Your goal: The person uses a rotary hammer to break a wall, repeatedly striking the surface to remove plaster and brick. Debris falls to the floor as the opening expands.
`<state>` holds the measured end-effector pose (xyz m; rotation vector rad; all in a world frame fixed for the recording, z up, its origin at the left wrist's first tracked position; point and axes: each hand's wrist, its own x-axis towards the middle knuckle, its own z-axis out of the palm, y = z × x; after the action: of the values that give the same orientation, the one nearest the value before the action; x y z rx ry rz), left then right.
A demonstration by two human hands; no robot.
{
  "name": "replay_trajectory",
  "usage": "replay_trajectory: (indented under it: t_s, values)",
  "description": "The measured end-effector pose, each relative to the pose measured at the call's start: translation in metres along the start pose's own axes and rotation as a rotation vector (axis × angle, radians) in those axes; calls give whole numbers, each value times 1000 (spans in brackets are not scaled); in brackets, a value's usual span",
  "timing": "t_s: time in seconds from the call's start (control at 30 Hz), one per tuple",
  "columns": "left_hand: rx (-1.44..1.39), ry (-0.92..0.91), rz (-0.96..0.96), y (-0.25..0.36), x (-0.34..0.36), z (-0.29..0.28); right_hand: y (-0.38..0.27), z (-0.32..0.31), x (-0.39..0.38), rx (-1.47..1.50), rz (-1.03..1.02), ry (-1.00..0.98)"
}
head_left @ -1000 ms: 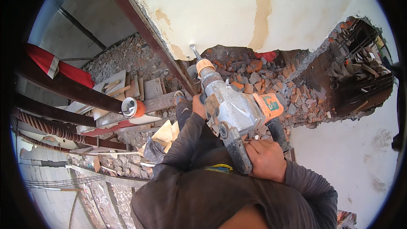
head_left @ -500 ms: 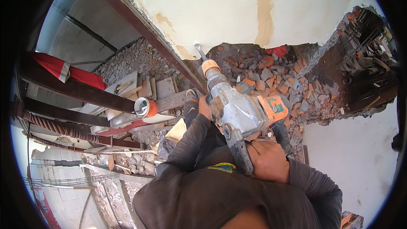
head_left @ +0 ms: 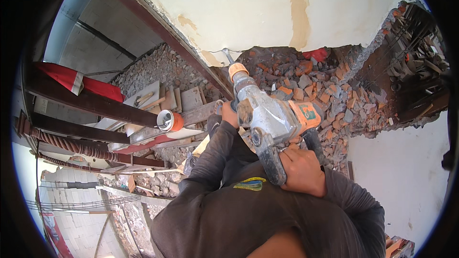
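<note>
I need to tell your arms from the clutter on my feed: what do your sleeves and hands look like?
The left sleeve and right sleeve are long, dark grey and creased, reaching the wrists. The left hand and right hand show no gloves. The dark top carries a yellow, green and blue emblem.

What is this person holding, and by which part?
A power hammer: right grip on its black rear handle; left grip at its left side, hold unclear.

The power hammer (head_left: 272,119) hides the fingers of the left hand (head_left: 230,114); its rear handle (head_left: 270,161) covers the fingertips of the right hand (head_left: 304,172); the contents of the bucket (head_left: 177,122) are too small to tell; the top edge crops the white wall (head_left: 229,9).
</note>
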<state>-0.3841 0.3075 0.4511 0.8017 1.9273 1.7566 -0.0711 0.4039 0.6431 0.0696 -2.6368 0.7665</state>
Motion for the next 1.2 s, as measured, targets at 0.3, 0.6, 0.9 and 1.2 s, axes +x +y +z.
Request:
replay_trajectory:
  t_s: [0.3,0.6,0.9,1.2]
  values:
    - [-72,38,-193,-25,15,-15,-12,-2,33,41,73,-140]
    - [-7,28,-48,4,20,-21,-3,23,39,7,29,-17]
    - [-108,-29,-61,-14,30,-29,-7,25,60,74,68,-11]
    - [-29,-19,64,5,27,-42,-16,38,64,8,61,-100]
